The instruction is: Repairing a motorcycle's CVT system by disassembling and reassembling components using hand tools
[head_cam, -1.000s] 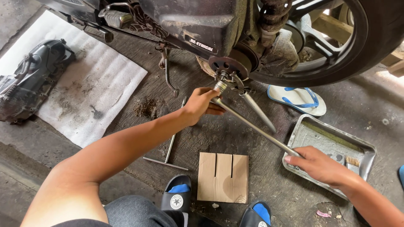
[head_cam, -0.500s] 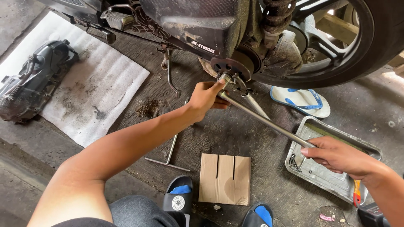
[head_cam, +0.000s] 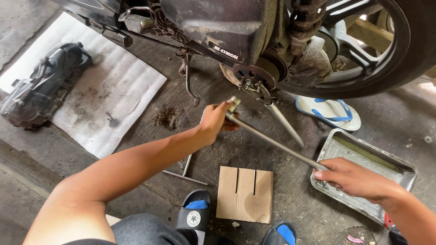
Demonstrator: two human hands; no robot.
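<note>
My left hand (head_cam: 215, 121) grips the head end of a long metal wrench (head_cam: 272, 140), just below the round hub (head_cam: 254, 75) on the underside of a motorcycle. The wrench's socket end sits a little off the hub's nut, apart from it. My right hand (head_cam: 352, 178) closes on the handle end of the same wrench, over a metal tray (head_cam: 363, 156). A second steel rod (head_cam: 286, 122) hangs down from the hub area beside the wrench.
The motorcycle's rear wheel (head_cam: 386, 54) fills the top right. A dark engine cover (head_cam: 41, 88) lies on a white foam sheet (head_cam: 113, 100) at left. A T-handle tool (head_cam: 184, 170), a cardboard piece (head_cam: 245, 193), a blue-white sandal (head_cam: 329, 113) and my slippers (head_cam: 195, 215) are on the concrete floor.
The wrench head has come down and away from the hub with my left hand on it. My right hand has stayed on the handle end by the tray.
</note>
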